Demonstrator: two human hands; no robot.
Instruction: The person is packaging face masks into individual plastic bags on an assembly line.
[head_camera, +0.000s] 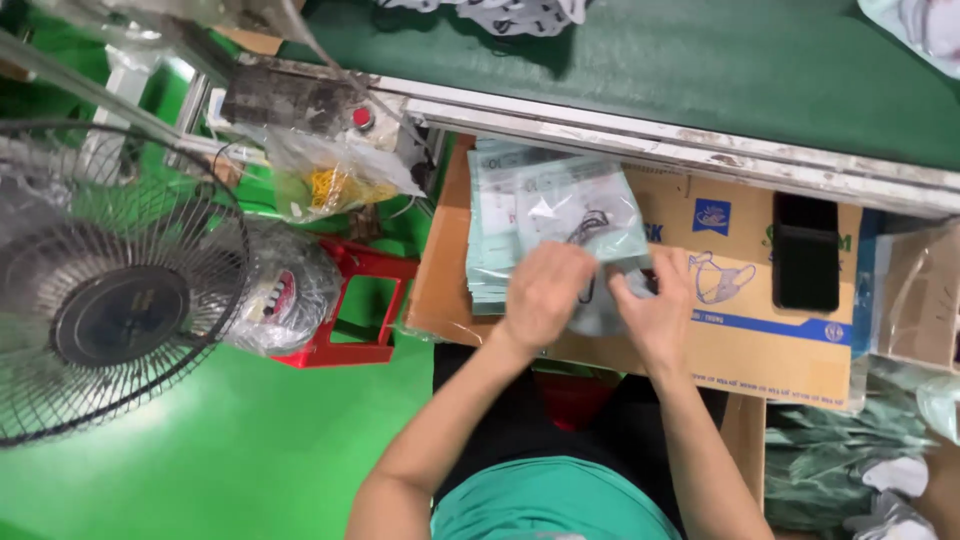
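— What were the hands doing?
— Packing, I'd judge: the left hand (543, 292) and right hand (655, 305) both pinched a clear pouch (585, 205) atop the stack (492, 250) at the cardboard box's (760, 330) left edge.
— Next?
— Probably careful alignment before release.

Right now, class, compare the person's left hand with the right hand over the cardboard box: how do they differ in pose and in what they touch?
The left hand lies knuckles up, curled over the clear packet, while the right hand pinches that packet's edge with its fingers. The left hand is nearer the stack of packets; the right hand is nearer the black phone. Both are bare and work above the cardboard box.
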